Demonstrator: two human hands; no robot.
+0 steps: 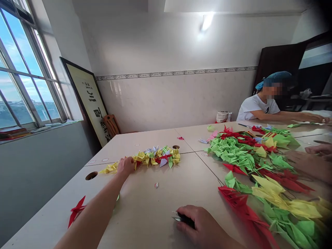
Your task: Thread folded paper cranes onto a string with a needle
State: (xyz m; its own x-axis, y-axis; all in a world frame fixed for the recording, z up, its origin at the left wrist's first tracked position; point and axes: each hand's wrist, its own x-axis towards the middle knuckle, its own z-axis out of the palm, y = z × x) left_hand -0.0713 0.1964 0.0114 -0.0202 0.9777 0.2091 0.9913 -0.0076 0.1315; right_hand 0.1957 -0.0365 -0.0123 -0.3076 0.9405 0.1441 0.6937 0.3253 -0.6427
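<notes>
Two hands: left hand (126,165) closed on a paper-crane garland (155,159), right hand (199,224) curled around black-handled scissors (184,219)
Garland: on the cream table (145,193), left of heaped paper cranes (233,152)
Scissors: below the garland

Passage over the worktop (145,221) runs between the left hand (126,166) and the right hand (199,224), with a small paper scrap (156,185) lying in it. Scissors (178,217) jut ahead of the right hand. Heaped strands of paper cranes (269,204) bar the way rightward, toward a co-worker's hand (319,150). A short crane strand (155,159) obstructs beyond the left hand.
</notes>
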